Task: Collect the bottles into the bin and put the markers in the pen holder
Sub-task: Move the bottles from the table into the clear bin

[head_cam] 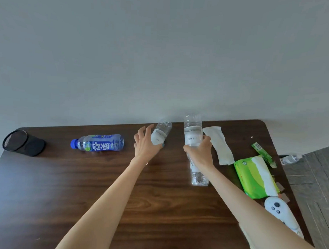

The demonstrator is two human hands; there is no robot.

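Bottles: clear bottle [192, 132] gripped in right hand [200, 150]; second clear bottle [160, 133] left of it, left hand [145, 142] spread, touching; blue-labelled bottle [98, 142] farther left, lying flat. Risk: smooth round plastic rolling from an unclosed grasp. Bin unseen.

Four bottles on the table: one blue-labelled bottle [98, 144] lying on its side, and three clear bottles [161, 133] [193, 132] [199, 176]; a fifth, small bottle [290, 159] lies off the table edge at right. There is one black mesh pen holder [22, 142], one white tissue [220, 145], one green tissue pack [255, 176], one green wrapper [263, 154] and one white controller [280, 212]. Two hands [145, 145] [201, 151] are in view.
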